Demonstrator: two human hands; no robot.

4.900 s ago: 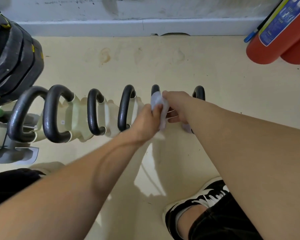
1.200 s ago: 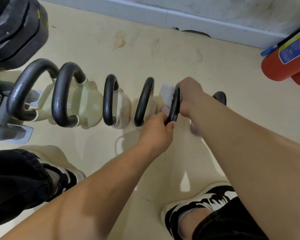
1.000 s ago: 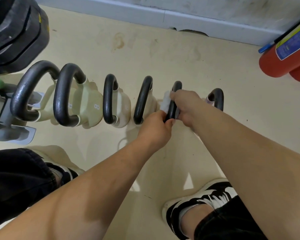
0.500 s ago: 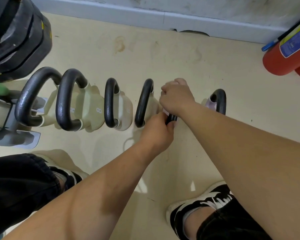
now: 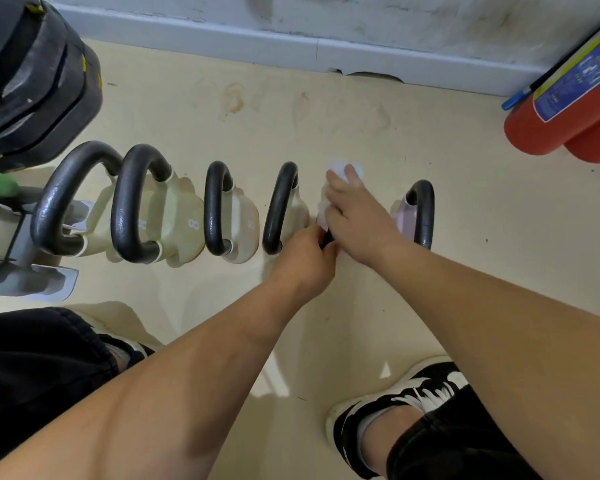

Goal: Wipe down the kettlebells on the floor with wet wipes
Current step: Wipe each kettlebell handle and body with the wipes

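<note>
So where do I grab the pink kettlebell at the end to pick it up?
By the top of its black handle, coming straight down from above. The pink kettlebell stands upright, and the handle arches up as an open loop, so there is room to curl round it.

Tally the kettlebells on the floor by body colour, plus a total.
Cream kettlebells: 4
Pale pink kettlebell: 1
Colour hidden, the kettlebell held by the left hand and covered by the right hand with the wet wipe: 1
Total: 6
</note>
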